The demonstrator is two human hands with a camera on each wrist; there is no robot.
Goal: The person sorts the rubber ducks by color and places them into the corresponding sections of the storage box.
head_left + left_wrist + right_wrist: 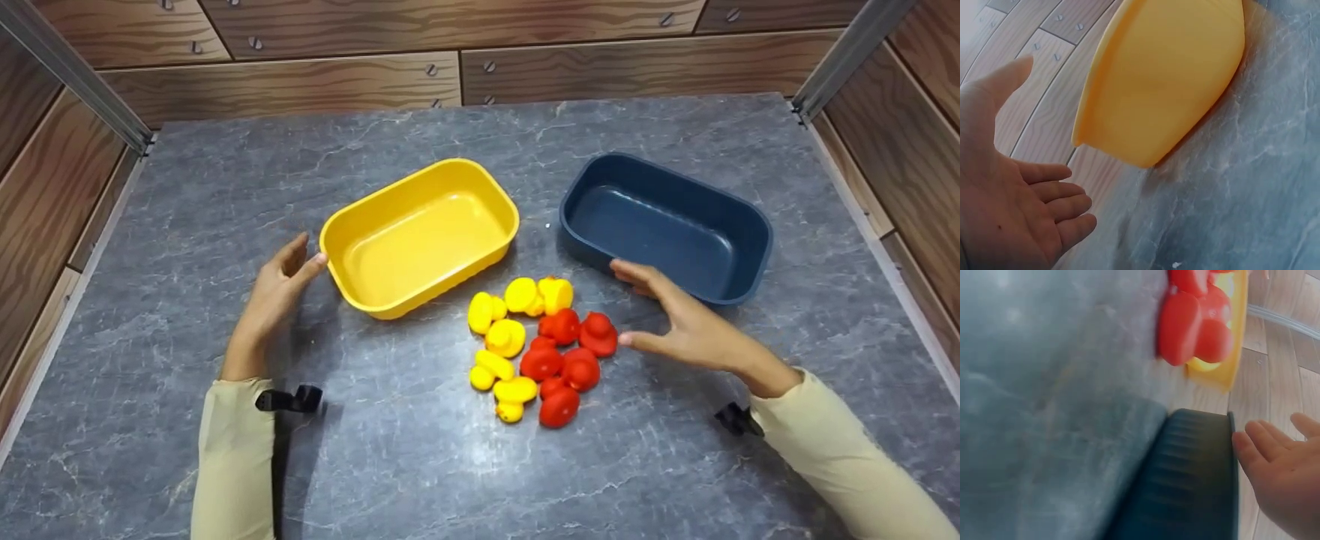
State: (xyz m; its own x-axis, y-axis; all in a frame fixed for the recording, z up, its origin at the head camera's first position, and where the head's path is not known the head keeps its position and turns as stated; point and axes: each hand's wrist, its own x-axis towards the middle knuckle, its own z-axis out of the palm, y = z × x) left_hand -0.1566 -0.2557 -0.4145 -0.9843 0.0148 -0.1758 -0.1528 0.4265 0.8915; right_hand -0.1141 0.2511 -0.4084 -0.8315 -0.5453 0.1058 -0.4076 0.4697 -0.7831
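Wood-grain panels wall in a grey marbled table (450,465); two empty tubs sit on it with a heap of small toys in front, between my hands. My left hand (279,289) is at the left corner of the yellow tub (420,236), fingers (1053,194) straight and relaxed, tips touching or just off the rim; the wrist view shows a small gap, so I can't tell contact for sure. It holds nothing. My right hand (686,322) hovers open, palm down, fingertips at the near-left rim of the dark blue tub (667,225), thumb pointing toward the heap; gripping nothing. The yellow tub's long axis runs diagonally, near-left to far-right; the blue tub's runs far-left to near-right. The yellow ducks (504,339) cluster on the left side of the heap, just below the yellow tub; the red ducks (566,360) cluster on the right side, touching the yellow ones. Relation that matters: the red ducks lie just left of my right thumb, near, clearly closer to the right hand than the left. The yellow ducks are well right of my left hand, with the yellow tub's corner between.
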